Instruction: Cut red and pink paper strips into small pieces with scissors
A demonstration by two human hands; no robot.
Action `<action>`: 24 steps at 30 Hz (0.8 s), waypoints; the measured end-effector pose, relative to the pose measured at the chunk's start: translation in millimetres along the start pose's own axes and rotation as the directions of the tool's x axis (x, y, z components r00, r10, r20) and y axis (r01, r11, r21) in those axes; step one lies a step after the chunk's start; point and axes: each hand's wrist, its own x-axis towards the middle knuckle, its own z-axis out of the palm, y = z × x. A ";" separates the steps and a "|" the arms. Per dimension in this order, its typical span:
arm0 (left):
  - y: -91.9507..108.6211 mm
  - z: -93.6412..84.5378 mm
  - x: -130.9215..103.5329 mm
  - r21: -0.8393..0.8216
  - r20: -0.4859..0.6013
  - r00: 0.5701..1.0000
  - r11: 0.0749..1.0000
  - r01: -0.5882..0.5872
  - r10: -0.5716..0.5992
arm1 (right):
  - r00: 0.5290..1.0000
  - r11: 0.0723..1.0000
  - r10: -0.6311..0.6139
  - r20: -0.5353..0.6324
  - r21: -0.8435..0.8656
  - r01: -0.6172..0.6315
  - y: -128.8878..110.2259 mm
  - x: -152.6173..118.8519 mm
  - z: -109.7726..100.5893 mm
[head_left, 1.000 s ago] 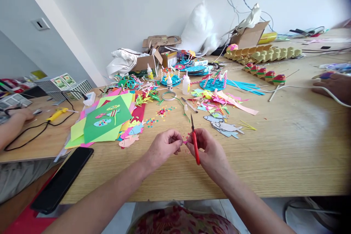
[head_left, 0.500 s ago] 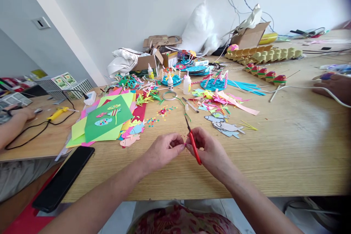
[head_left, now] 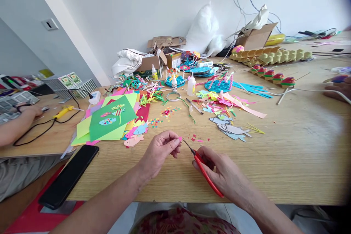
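Observation:
My left hand [head_left: 163, 150] pinches a tiny pink paper piece [head_left: 180, 138] between thumb and forefinger, above the wooden table. Red-handled scissors [head_left: 206, 175] sit in my right hand [head_left: 219, 168], their blades pointing up and left toward the pink piece, with a small space between tip and paper. Small red and pink paper scraps [head_left: 195, 138] lie on the table just beyond the blades. Left of my left hand are cut paper fish [head_left: 134, 139] in pink, blue and yellow. Grey-blue paper fish [head_left: 230, 130] lie farther right.
A green sheet [head_left: 112, 119] with decorated fish tops a stack of coloured paper. Glue bottles [head_left: 191, 85], a tape ring [head_left: 173, 97] and a pen [head_left: 194, 106] stand or lie behind. A black phone [head_left: 70, 175] rests at the left edge. Other people's hands [head_left: 30, 113] show at both sides.
My hands have moved apart. The scissors have swung from upright in my right hand to pointing at the pink piece, and the scraps are now uncovered. The view has shifted slightly.

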 end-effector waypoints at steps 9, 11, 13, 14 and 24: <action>-1.9 1.1 -3.6 -0.071 0.027 0.997 0.995 0.071 -0.069 | 1.000 1.000 -0.006 -0.009 -0.026 0.006 -3.3 -0.3 4.5; -1.5 1.4 -4.4 -0.077 0.035 0.996 0.993 0.088 -0.085 | 1.000 1.000 -0.013 -0.016 -0.028 0.012 -3.0 -0.8 4.5; -1.3 1.4 -4.9 -0.082 0.042 0.994 0.991 0.103 -0.100 | 1.000 0.999 -0.021 -0.020 -0.034 0.020 -3.1 -0.9 4.3; -1.3 1.3 -5.0 -0.084 0.044 0.993 0.990 0.109 -0.106 | 1.000 0.999 -0.024 -0.019 -0.038 0.024 -3.2 -0.8 4.1; -6.2 -1.3 -4.8 -0.057 0.073 0.991 0.992 0.115 -0.111 | 0.999 0.993 -0.032 0.017 -0.112 0.034 -1.6 -1.0 2.8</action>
